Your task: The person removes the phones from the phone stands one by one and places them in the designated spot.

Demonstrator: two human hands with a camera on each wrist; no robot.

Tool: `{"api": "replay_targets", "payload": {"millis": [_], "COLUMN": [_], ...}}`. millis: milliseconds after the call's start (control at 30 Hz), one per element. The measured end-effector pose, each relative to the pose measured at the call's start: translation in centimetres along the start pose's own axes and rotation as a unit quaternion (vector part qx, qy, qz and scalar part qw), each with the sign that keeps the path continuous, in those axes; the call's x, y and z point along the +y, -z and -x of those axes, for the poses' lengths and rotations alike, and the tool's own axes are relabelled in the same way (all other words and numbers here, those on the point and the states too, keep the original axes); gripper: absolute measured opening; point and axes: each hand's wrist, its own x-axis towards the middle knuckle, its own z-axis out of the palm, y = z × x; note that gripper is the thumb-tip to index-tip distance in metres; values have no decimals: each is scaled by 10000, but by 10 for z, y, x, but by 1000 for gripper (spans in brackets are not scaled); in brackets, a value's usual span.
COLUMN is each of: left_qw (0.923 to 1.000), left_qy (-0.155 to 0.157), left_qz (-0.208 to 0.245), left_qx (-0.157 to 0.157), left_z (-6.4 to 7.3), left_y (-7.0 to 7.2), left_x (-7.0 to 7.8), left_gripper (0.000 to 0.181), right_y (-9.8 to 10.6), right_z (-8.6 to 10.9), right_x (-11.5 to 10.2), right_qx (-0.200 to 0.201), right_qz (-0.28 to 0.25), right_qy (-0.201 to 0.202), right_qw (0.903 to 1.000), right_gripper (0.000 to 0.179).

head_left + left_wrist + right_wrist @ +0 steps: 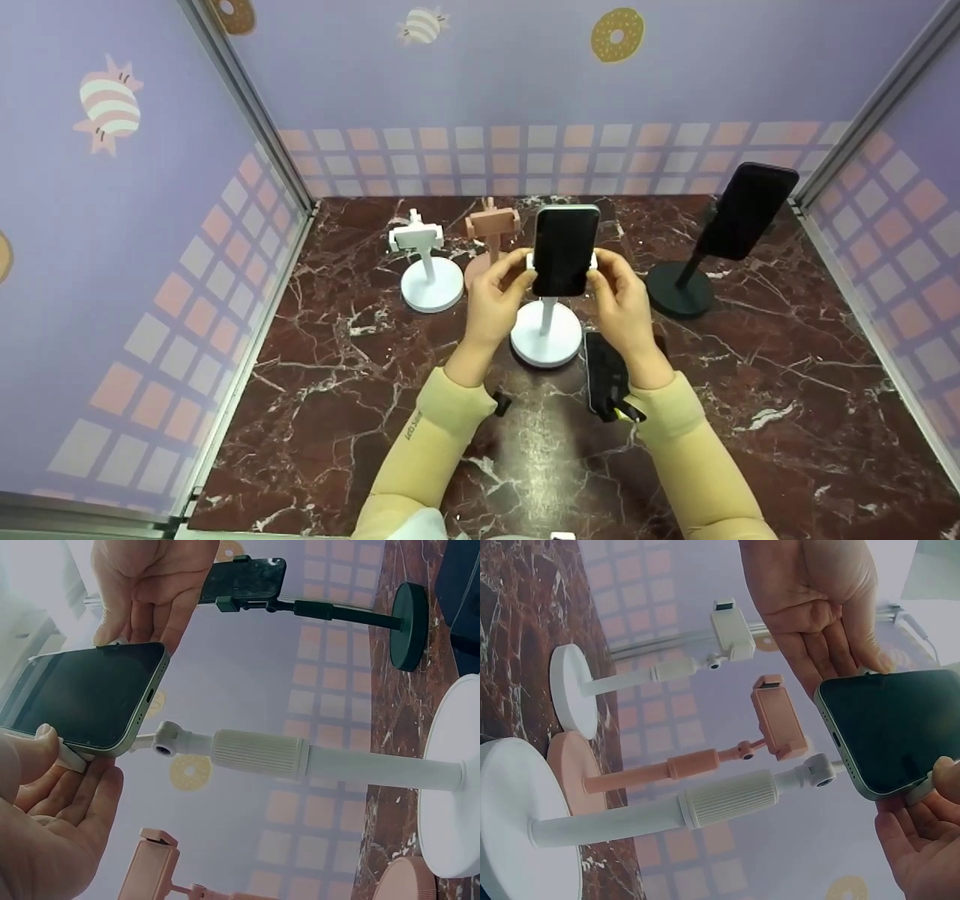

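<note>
A dark-screened phone (566, 251) with a pale edge sits in the clamp of a white phone stand (546, 337). My left hand (497, 300) pinches the white clamp jaw on the phone's left side, thumb in front and fingers behind. On the opposite side my right hand (624, 304) pinches the other clamp jaw the same way. Seen from the left wrist, the ribbed collar and ball joint of the stand (259, 754) show below the phone (90, 697). The clamp's back is hidden behind the phone (896, 731) in the right wrist view.
A smaller white stand (431, 285) and a pink stand (493, 223) are at the left, their clamps without phones. To the right a black stand (679, 290) bears a phone (750, 210). Another phone (604, 367) lies flat partly under my right forearm. Patterned panels (420, 82) enclose the marble tabletop.
</note>
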Motion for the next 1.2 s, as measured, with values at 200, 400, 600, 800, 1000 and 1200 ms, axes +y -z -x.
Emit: {"api": "replay_targets", "payload": {"millis": [200, 400, 600, 800, 1000, 1200], "left_qw": [10000, 9999, 9998, 9998, 9998, 9997], "left_qy": [10, 74, 105, 209, 197, 201], "left_qz": [76, 90, 142, -25, -29, -130], "left_qx": [14, 40, 19, 19, 20, 41], "left_z": [5, 8, 11, 9, 9, 10], "left_y": [1, 1, 0, -1, -2, -1], "left_x": [-5, -8, -9, -10, -12, -11], "left_gripper": [35, 35, 35, 35, 35, 36], "right_y": [-1, 0, 0, 1, 1, 3], "right_z": [4, 8, 11, 11, 11, 10], "right_x": [4, 6, 7, 10, 11, 8], "right_qx": [-75, -98, -107, -60, -49, -130], "right_qz": [10, -6, 0, 140, 234, 206], "right_qy": [101, 95, 64, 18, -39, -147], "right_qw": [9999, 9999, 9999, 9999, 9997, 9996], "right_gripper": [28, 28, 28, 27, 27, 27]}}
